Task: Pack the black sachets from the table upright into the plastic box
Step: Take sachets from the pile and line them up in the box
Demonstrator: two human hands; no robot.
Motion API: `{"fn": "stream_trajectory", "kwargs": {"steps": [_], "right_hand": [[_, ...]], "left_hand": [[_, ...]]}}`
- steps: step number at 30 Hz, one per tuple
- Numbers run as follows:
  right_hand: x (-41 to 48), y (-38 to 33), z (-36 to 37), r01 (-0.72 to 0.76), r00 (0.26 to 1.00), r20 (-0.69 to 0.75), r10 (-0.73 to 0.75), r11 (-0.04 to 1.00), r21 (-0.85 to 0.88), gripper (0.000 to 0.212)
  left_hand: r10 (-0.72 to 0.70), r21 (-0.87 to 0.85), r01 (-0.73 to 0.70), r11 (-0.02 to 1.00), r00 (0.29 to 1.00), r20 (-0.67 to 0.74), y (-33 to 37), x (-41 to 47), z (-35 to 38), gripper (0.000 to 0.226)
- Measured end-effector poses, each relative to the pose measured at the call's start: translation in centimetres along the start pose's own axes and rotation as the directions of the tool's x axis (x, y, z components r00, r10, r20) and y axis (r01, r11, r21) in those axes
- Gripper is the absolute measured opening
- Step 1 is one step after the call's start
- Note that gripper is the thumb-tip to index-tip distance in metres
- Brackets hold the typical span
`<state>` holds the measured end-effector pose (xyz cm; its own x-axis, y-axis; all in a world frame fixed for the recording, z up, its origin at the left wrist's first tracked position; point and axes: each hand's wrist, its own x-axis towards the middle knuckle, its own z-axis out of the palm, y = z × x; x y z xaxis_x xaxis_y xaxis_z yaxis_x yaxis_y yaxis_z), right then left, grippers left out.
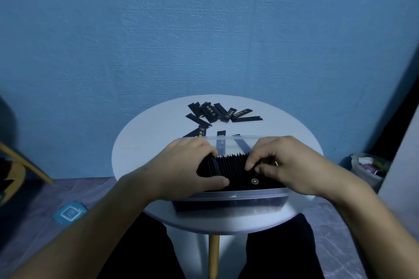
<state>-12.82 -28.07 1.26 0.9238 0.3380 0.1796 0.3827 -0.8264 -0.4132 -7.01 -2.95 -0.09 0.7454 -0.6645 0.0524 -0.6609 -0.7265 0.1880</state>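
A clear plastic box (235, 195) stands at the near edge of the round white table (140, 142). A row of black sachets (229, 165) stands upright inside it. My left hand (188, 165) grips the left end of the row, thumb in front and fingers behind. My right hand (288, 163) reaches into the right side of the box, its fingertips pinching sachets at the row's right end. Several loose black sachets (215, 112) lie scattered flat on the far half of the table.
A blue textured wall rises right behind the table. A clear bin (369, 170) with rubbish stands on the floor at the right. A wooden frame (20, 165) is at the left, and a blue sticker (69, 213) lies on the floor.
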Motion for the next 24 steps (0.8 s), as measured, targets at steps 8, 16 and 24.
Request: {"fn": "stream_trajectory", "kwargs": {"steps": [8, 16, 24], "right_hand": [[1.2, -1.9, 1.7, 0.120, 0.985, -0.138, -0.100, 0.982, 0.146, 0.032], [1.6, -2.2, 2.9, 0.134, 0.987, -0.119, -0.109, 0.964, 0.230, 0.032], [1.3, -2.3, 2.8, 0.101, 0.991, -0.119, -0.057, 0.910, 0.403, 0.029]], "left_hand": [[0.006, -0.022, -0.007, 1.000, 1.000, -0.014, -0.2, -0.1, 0.2, 0.081], [0.010, 0.011, -0.010, 1.000, 1.000, -0.002, -0.2, -0.2, 0.1, 0.094], [0.010, 0.028, -0.010, 1.000, 1.000, 0.004, -0.1, -0.4, 0.1, 0.100]]}}
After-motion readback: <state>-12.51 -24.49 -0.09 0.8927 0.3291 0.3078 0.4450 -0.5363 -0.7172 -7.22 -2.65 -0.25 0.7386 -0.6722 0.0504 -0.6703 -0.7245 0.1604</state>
